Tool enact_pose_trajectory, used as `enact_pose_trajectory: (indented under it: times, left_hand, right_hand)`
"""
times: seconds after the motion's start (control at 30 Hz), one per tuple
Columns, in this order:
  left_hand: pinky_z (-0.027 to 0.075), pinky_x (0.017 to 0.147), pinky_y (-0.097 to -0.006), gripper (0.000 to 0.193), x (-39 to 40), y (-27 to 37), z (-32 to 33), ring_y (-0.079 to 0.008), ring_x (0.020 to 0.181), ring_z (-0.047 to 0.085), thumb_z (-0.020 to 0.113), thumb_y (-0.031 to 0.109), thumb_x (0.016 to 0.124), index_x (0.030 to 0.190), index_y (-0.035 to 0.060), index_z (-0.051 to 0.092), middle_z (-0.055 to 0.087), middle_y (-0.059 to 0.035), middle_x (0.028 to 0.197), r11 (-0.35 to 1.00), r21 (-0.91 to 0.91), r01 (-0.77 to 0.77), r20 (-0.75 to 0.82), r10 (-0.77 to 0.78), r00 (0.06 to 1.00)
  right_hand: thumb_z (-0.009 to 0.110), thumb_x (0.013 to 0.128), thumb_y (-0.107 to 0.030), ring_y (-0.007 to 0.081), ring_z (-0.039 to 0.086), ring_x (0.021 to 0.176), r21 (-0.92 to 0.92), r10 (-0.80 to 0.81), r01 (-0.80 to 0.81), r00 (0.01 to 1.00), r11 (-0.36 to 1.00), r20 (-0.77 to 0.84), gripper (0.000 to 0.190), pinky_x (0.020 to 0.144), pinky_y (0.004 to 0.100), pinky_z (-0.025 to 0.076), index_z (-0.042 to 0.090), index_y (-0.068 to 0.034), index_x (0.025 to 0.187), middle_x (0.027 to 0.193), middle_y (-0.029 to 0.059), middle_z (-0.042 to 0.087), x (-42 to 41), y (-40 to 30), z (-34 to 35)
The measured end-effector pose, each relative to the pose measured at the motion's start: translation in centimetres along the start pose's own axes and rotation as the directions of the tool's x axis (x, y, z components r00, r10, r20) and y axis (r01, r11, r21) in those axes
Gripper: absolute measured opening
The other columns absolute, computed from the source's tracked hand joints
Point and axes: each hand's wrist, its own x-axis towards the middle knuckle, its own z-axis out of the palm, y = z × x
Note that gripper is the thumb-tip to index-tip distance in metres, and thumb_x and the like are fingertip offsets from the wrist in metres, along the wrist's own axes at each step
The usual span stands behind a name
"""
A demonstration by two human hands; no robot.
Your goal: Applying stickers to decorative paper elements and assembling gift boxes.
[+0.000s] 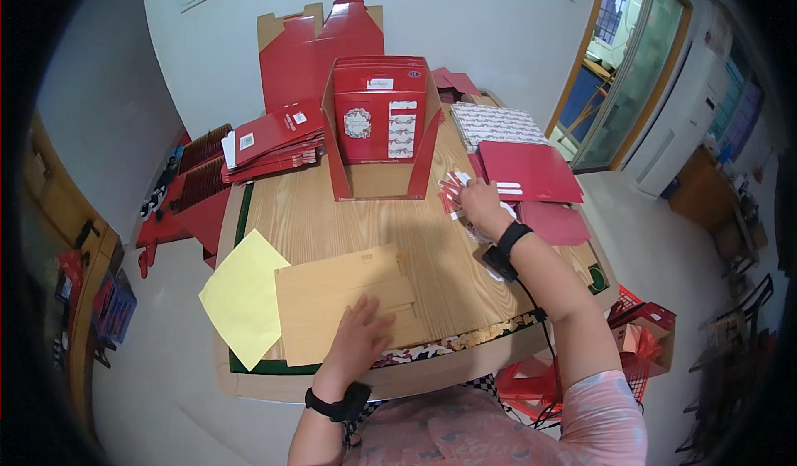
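Observation:
My left hand (pixel 364 332) rests palm down, fingers apart, on a flat piece of brown cardboard (pixel 324 298) at the table's near edge. Against its left side lies a yellow sheet of paper (pixel 245 301), turned at an angle. At the right, my right hand (pixel 484 207) reaches down into a loose pile of small red and white printed cards (pixel 451 191). Its fingertips are partly hidden, so I cannot tell whether it grips one. A red display box (pixel 340 179) stands upright at the table's middle, holding several packs of money wallets (pixel 380 127).
Red printed packs (pixel 274 139) are stacked left of the box. Behind it stands a red cardboard panel (pixel 320 61). On the right lie patterned white sheets (pixel 498 125), red envelopes (pixel 529 170) and darker pink ones (pixel 553 223). A cable (pixel 545 335) hangs from my right wrist device.

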Motion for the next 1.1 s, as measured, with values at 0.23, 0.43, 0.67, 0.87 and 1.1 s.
enact_pose_trajectory:
  times: [0.23,0.43,0.67,0.87,1.1]
  left_hand:
    - [0.023,0.109,-0.0498,0.033,-0.3,-0.3,0.0,-0.0394,0.131,0.031,0.064,0.019,0.082,0.115,0.0126,0.061,0.041,-0.0205,0.136,1.0,0.01,-0.027,-0.046,0.027,0.999]
    - [0.023,0.109,-0.0494,0.034,-0.3,0.0,-0.2,-0.0389,0.132,0.03,0.063,0.019,0.083,0.116,0.0117,0.06,0.039,-0.0203,0.138,1.0,0.008,-0.03,-0.04,0.03,0.999]
    - [0.026,0.107,-0.0488,0.038,-0.3,-0.5,0.0,-0.0403,0.129,0.033,0.065,0.019,0.081,0.118,0.0126,0.06,0.04,-0.0202,0.136,0.998,0.051,-0.029,-0.028,0.03,0.999]
    - [0.026,0.107,-0.0484,0.039,0.4,0.0,-0.1,-0.0412,0.129,0.034,0.066,0.019,0.08,0.118,0.0137,0.06,0.042,-0.0198,0.135,0.995,0.089,-0.035,-0.024,0.038,0.999]
    - [0.023,0.109,-0.0472,0.037,0.4,0.3,-0.1,-0.0391,0.132,0.03,0.066,0.019,0.081,0.117,0.0143,0.061,0.04,-0.0193,0.137,0.998,0.06,0.024,-0.019,-0.023,1.0]
  right_hand:
    - [0.071,0.071,-0.025,0.0251,0.063,0.081,0.236,-0.266,0.213,0.938,0.948,0.222,0.02,0.07,0.0434,0.047,0.067,-0.009,0.083,0.081,0.0076,0.066,-1.5,-2.6,-0.7]
    - [0.071,0.074,-0.014,0.0195,0.062,0.068,0.652,-0.453,0.214,0.863,0.727,0.222,0.013,0.062,0.0318,0.047,0.062,-0.005,0.077,0.072,0.007,0.063,-6.3,-2.4,-2.7]
    - [0.061,0.084,-0.008,0.0157,0.062,0.069,0.88,-0.452,0.009,0.86,0.476,0.236,0.008,0.062,0.0291,0.046,0.059,-0.002,0.088,0.072,0.0073,0.062,-13.0,-4.0,-6.2]
    - [0.063,0.075,-0.009,0.0317,0.06,0.08,0.722,-0.409,0.3,0.912,0.623,-0.025,0.007,0.071,0.0416,0.048,0.064,-0.005,0.081,0.079,0.0146,0.06,-12.0,-2.3,-2.3]
    - [0.061,0.075,-0.015,0.0287,0.059,0.09,0.167,-0.06,0.059,0.998,0.984,0.002,0.009,0.076,0.0416,0.046,0.069,-0.016,0.08,0.09,0.0095,0.062,-0.7,1.7,-1.1]
